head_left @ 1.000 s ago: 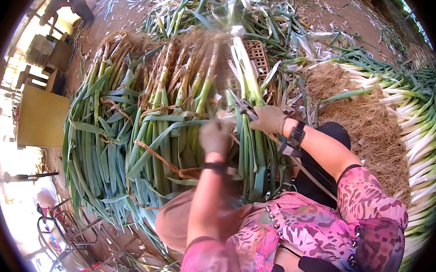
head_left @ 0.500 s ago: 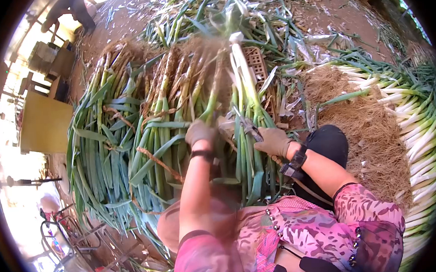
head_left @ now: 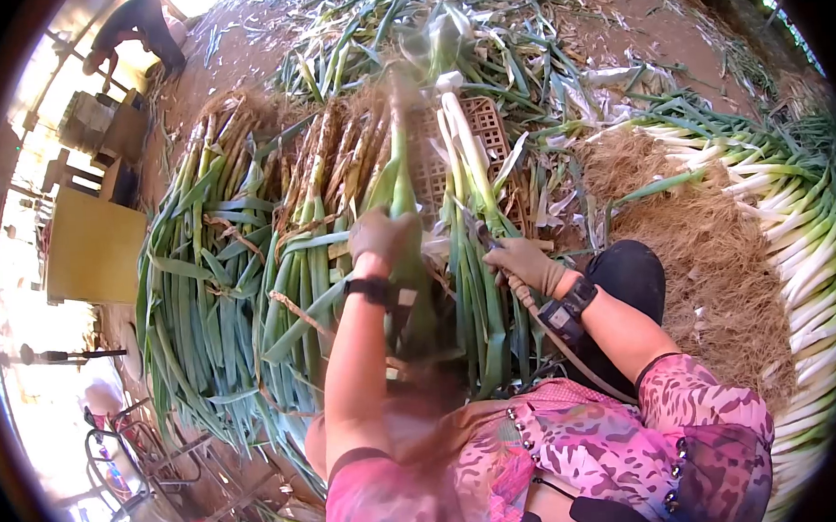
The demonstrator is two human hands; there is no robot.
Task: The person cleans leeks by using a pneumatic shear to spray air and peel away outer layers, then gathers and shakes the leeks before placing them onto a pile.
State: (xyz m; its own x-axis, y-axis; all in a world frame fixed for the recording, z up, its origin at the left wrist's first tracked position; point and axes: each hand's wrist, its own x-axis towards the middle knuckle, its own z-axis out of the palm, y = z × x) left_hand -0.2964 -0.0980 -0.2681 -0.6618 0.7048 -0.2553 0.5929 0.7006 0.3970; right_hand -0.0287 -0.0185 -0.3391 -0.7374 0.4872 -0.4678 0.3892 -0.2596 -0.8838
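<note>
My gloved left hand [head_left: 379,237] is closed round the green part of a leek [head_left: 398,167], whose root end points away from me and is blurred. My gloved right hand [head_left: 524,263] grips an air blow gun [head_left: 482,231] with a hose [head_left: 574,355] trailing back toward my body. The gun's tip lies over peeled leeks [head_left: 467,145], whose white ends rest on a brown plastic crate [head_left: 487,125]. Unpeeled leeks [head_left: 314,172] with brown, dirty outer leaves lie in a thick row left of my left hand.
A long row of white, cleaned leeks [head_left: 802,288] curves along the right, beside a heap of cut roots [head_left: 702,265]. Leaf scraps [head_left: 520,48] cover the ground ahead. A yellow box [head_left: 94,245] and a bent-over person [head_left: 141,34] are at left.
My left hand has moved slightly up with a leek, which now stands straighter and greener near the crate. My right hand and the blow gun have shifted slightly.
</note>
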